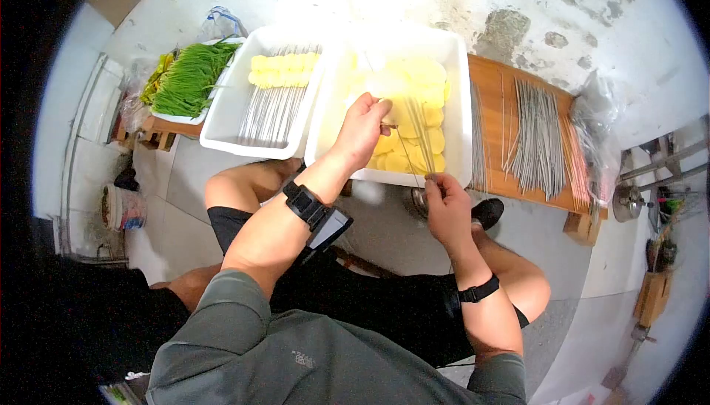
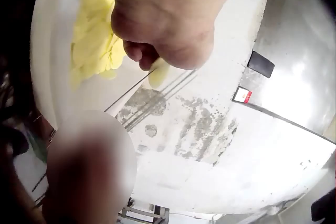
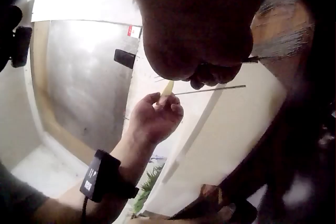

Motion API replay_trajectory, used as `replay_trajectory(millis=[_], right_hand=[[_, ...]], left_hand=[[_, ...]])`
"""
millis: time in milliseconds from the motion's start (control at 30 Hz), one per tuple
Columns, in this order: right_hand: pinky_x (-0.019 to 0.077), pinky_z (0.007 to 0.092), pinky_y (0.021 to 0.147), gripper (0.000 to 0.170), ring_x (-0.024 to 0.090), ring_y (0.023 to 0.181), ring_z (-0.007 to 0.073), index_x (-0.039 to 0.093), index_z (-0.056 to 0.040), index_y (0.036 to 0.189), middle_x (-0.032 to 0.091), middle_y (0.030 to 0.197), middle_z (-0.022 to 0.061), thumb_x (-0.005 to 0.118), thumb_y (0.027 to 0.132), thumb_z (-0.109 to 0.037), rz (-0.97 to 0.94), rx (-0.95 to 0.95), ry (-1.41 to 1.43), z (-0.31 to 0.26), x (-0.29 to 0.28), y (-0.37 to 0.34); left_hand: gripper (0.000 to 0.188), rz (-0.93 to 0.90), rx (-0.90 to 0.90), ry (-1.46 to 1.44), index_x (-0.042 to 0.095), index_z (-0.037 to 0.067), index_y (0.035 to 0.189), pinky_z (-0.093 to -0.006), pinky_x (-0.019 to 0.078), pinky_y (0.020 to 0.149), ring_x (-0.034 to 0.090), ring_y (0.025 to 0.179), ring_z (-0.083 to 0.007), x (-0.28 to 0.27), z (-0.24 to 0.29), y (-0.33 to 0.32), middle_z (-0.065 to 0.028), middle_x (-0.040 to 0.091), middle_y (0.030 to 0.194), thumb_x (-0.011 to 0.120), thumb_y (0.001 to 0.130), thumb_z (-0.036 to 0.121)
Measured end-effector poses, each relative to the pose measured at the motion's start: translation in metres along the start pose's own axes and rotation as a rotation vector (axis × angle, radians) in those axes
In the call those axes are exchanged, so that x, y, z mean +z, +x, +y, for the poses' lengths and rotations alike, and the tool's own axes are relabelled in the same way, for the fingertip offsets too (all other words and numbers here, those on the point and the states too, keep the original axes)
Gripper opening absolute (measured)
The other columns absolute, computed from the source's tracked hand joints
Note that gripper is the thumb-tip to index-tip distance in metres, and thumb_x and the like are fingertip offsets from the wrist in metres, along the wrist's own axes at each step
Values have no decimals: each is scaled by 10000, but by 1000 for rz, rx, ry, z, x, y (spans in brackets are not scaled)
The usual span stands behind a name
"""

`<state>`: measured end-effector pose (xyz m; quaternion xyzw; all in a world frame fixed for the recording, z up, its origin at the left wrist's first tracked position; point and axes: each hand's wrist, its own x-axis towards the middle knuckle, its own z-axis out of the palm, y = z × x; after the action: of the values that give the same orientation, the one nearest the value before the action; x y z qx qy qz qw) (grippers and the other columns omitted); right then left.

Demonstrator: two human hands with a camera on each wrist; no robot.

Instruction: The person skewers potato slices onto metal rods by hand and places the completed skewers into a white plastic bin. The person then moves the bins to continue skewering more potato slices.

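The yellow slice (image 2: pixel 158 75) is pinched in my left hand (image 1: pixel 360 127), a thin skewer (image 2: pixel 129 90) meeting it. My right hand (image 1: pixel 449 203) grips more skewers (image 1: pixel 421 135). Below my hands, other slices (image 1: pixel 436 141) lie in a white tub (image 1: pixel 462 124).

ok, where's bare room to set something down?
Floor between right knee and wooden board. On the board, only slivers among loose skewers left of the big skewer pile. Crowded: slice tub, left hand above it.
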<state>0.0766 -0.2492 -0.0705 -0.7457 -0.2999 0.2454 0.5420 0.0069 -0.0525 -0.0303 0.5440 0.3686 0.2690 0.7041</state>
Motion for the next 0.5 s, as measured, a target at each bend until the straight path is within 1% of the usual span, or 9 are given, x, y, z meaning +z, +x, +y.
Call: replay_trajectory(millis=[67, 100, 167, 233, 333, 400, 433, 500], right_hand=[[471, 298, 626, 206, 596, 646, 162, 632, 2, 995, 646, 738, 124, 600, 884, -169, -32, 6, -26, -3, 2, -2], [472, 295, 628, 206, 595, 645, 158, 635, 2, 997, 647, 737, 121, 600, 885, -167, -62, 13, -54, -4, 3, -3], [472, 289, 628, 205, 593, 641, 155, 636, 1, 1002, 651, 738, 111, 594, 890, -166, -59, -8, -42, -2, 4, -3], [472, 284, 627, 205, 591, 638, 152, 636, 1, 1008, 656, 739, 101, 588, 896, -164, -57, -32, -29, 0, 5, -4], [474, 275, 634, 217, 591, 646, 141, 629, 11, 1024, 665, 750, 81, 576, 906, -164, -104, 25, 43, 3, 7, -4], [464, 266, 615, 208, 574, 638, 119, 622, 19, 990, 656, 734, 64, 564, 917, -167, -116, 110, 193, 6, 9, -4], [464, 266, 615, 208, 574, 638, 119, 622, 19, 990, 656, 734, 64, 564, 917, -167, -117, 109, 193, 5, 9, -3], [449, 253, 591, 186, 555, 632, 97, 598, 15, 956, 636, 717, 47, 555, 924, -163, -155, 192, 264, 1, 7, -3]], left_hand=[[153, -88, 77, -64, 553, 52, 990, -232, 429, 609, 550, 734, -89, -2, 0, 2, -15, 618, 872, 521, 938, 192], [153, -87, 76, -64, 553, 52, 990, -232, 429, 609, 550, 734, -89, -2, -2, 2, -15, 618, 872, 521, 938, 192], [153, -73, 91, 8, 561, 58, 982, -220, 419, 608, 531, 708, -71, -1, -5, 4, 5, 619, 848, 537, 942, 204], [143, -79, 95, 10, 564, 59, 981, -220, 419, 609, 532, 707, -70, -2, -7, 5, 5, 624, 848, 542, 936, 193], [130, -64, 96, 27, 567, 59, 982, -221, 419, 610, 538, 713, -69, -3, -7, 4, 1, 632, 859, 549, 926, 175], [127, -43, 94, 41, 567, 58, 984, -222, 420, 611, 543, 720, -70, -3, -4, 3, -2, 635, 871, 550, 921, 167], [144, -34, 97, 14, 558, 38, 987, -220, 424, 612, 535, 710, -70, -2, -1, 2, -4, 616, 852, 559, 901, 153], [165, -25, 100, -12, 548, 17, 990, -218, 428, 612, 526, 700, -71, -2, -1, 2, -7, 598, 833, 569, 881, 139]])
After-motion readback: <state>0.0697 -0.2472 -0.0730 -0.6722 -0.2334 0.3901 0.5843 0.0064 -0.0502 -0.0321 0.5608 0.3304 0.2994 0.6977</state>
